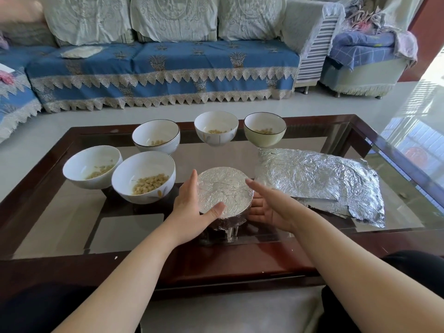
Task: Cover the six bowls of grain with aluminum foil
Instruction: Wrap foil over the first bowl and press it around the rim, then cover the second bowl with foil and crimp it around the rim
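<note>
A bowl wrapped in aluminum foil (pixel 224 189) stands on the glass table (pixel 336 241) near the front edge. My left hand (pixel 189 210) lies against its left side, fingers straight and thumb on the foil's near rim. My right hand (pixel 269 205) is at its right side, fingers straight, palm toward the bowl. Several uncovered white bowls hold grain: two at the left (pixel 92 167) (pixel 144 176), one behind them (pixel 156 137), and two at the back (pixel 216 128) (pixel 265 128). A stack of crumpled foil sheets (pixel 319 181) lies to the right.
The table has a dark wooden frame (pixel 216 267) around the glass. A sofa with a blue cover (pixel 163 68) stands beyond the table, with an armchair (pixel 360 56) at the right. Pale tiled floor lies between the sofa and the table.
</note>
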Demonstrator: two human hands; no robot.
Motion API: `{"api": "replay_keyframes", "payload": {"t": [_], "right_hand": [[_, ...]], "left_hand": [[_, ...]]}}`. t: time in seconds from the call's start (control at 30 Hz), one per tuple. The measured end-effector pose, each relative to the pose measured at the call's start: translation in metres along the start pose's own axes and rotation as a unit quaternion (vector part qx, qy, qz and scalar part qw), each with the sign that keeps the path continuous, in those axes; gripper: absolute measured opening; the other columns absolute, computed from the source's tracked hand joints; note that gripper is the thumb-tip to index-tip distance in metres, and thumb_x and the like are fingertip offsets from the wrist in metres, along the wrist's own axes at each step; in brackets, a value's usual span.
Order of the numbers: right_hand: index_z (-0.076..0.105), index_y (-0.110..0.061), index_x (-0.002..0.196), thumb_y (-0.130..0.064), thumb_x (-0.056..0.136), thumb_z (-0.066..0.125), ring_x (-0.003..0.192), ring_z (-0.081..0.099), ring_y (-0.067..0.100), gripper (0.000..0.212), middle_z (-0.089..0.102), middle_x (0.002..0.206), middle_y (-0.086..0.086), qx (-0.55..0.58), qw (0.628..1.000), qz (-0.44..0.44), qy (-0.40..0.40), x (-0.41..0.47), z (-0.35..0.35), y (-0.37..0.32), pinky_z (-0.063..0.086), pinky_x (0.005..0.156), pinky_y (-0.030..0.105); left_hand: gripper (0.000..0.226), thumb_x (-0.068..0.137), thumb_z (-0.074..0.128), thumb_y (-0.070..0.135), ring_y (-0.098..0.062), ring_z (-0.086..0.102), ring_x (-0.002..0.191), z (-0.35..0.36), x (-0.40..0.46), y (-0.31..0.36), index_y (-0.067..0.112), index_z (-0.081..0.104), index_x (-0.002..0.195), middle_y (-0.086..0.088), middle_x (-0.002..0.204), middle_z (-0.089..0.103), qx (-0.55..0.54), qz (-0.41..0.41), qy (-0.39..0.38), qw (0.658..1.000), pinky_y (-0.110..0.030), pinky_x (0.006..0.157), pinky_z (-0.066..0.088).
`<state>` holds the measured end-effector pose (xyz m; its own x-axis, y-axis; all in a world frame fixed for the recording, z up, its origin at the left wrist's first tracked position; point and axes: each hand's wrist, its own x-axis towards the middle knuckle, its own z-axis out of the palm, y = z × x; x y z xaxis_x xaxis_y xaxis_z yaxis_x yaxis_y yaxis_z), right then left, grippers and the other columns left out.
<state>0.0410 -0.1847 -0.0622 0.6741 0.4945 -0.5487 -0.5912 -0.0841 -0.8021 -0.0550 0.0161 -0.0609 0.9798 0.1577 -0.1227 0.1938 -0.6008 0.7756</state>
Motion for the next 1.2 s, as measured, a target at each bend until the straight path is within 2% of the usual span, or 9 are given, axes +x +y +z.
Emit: {"api": "replay_keyframes", "payload": {"t": [0.17, 0.27, 0.33, 0.47, 0.53, 0.63, 0.77, 0.9, 1.2], "right_hand": [[0.058, 0.000, 0.120, -0.035, 0.072, 0.072, 0.095, 0.071, 0.028, 0.061, 0.069, 0.115, 0.021, 0.043, 0.999, 0.017, -0.028, 0.000, -0.004, 0.001, 0.058, 0.078, 0.034], [0.060, 0.000, 0.116, -0.034, 0.072, 0.072, 0.090, 0.072, 0.027, 0.057, 0.071, 0.108, 0.019, 0.057, 0.998, 0.018, -0.035, -0.001, -0.004, 0.001, 0.059, 0.071, 0.032], [0.060, 0.001, 0.116, -0.032, 0.072, 0.072, 0.091, 0.072, 0.027, 0.057, 0.072, 0.109, 0.019, 0.065, 0.997, 0.020, -0.036, -0.001, -0.002, 0.002, 0.059, 0.070, 0.031], [0.059, 0.002, 0.119, -0.032, 0.071, 0.073, 0.090, 0.072, 0.027, 0.060, 0.071, 0.110, 0.019, 0.081, 0.996, 0.020, -0.028, 0.001, 0.004, 0.003, 0.060, 0.069, 0.032], [0.058, 0.002, 0.121, -0.031, 0.071, 0.074, 0.089, 0.072, 0.026, 0.062, 0.071, 0.111, 0.019, 0.088, 0.996, 0.018, -0.024, 0.003, 0.006, 0.003, 0.060, 0.069, 0.032], [0.058, 0.002, 0.123, -0.032, 0.071, 0.074, 0.093, 0.071, 0.028, 0.064, 0.068, 0.118, 0.021, 0.092, 0.995, 0.019, -0.016, 0.006, 0.010, 0.003, 0.060, 0.074, 0.034], [0.057, 0.002, 0.123, -0.035, 0.074, 0.073, 0.100, 0.070, 0.030, 0.063, 0.068, 0.119, 0.021, 0.102, 0.994, 0.021, -0.019, 0.007, 0.014, 0.002, 0.060, 0.078, 0.035], [0.057, 0.001, 0.120, -0.036, 0.075, 0.071, 0.099, 0.070, 0.029, 0.060, 0.069, 0.117, 0.021, 0.116, 0.992, 0.026, -0.029, 0.007, 0.026, 0.005, 0.060, 0.082, 0.035], [0.064, -0.007, 0.114, -0.042, 0.076, 0.069, 0.105, 0.067, 0.026, 0.052, 0.070, 0.113, 0.012, 0.177, 0.984, 0.005, -0.027, 0.031, 0.105, 0.022, 0.055, 0.086, 0.035]], "left_hand": [[0.099, 0.077, 0.055, 0.067, -0.001, 0.024, 0.141, -0.008, -0.004, 0.006, 0.025, 0.016, 0.158, 0.012, 0.158, 0.026, -0.249, -0.056, 0.055, 0.965, -0.027, 0.114, 0.021], [0.058, 0.092, 0.052, 0.055, -0.006, 0.049, 0.123, -0.006, -0.002, 0.008, 0.018, 0.053, 0.136, 0.011, 0.129, 0.059, -0.361, -0.122, 0.097, 0.920, -0.026, 0.104, 0.033], [0.036, 0.101, 0.048, 0.046, -0.014, 0.062, 0.104, -0.006, -0.002, 0.008, 0.015, 0.060, 0.116, 0.002, 0.103, 0.071, -0.464, -0.200, 0.154, 0.849, -0.030, 0.095, 0.043], [0.059, 0.099, 0.053, 0.046, -0.033, 0.050, 0.128, -0.023, 0.003, -0.005, 0.013, 0.039, 0.146, -0.019, 0.143, 0.046, -0.593, -0.274, 0.237, 0.719, -0.040, 0.107, 0.043], [0.049, 0.100, 0.057, 0.034, -0.033, 0.054, 0.119, -0.036, 0.005, -0.012, 0.011, 0.044, 0.141, -0.015, 0.128, 0.051, -0.640, -0.251, 0.276, 0.672, -0.038, 0.098, 0.049], [0.035, 0.099, 0.055, 0.012, -0.026, 0.059, 0.098, -0.047, 0.002, -0.017, 0.005, 0.050, 0.133, -0.008, 0.106, 0.053, -0.637, -0.224, 0.296, 0.675, -0.033, 0.086, 0.056], [0.010, 0.094, 0.051, -0.002, -0.028, 0.054, 0.109, -0.055, -0.004, -0.016, 0.006, 0.056, 0.096, -0.015, 0.122, 0.049, -0.676, -0.219, 0.276, 0.647, -0.043, 0.097, 0.053], [0.007, 0.094, 0.056, 0.005, -0.033, 0.057, 0.117, -0.073, -0.013, -0.012, 0.005, 0.057, 0.101, -0.020, 0.124, 0.054, -0.699, -0.192, 0.252, 0.642, -0.042, 0.083, 0.059], [0.028, 0.092, 0.062, 0.009, -0.032, 0.069, 0.107, -0.128, -0.045, -0.008, 0.005, 0.058, 0.120, -0.018, 0.123, 0.063, -0.705, -0.063, 0.221, 0.671, -0.040, 0.088, 0.059]]}}
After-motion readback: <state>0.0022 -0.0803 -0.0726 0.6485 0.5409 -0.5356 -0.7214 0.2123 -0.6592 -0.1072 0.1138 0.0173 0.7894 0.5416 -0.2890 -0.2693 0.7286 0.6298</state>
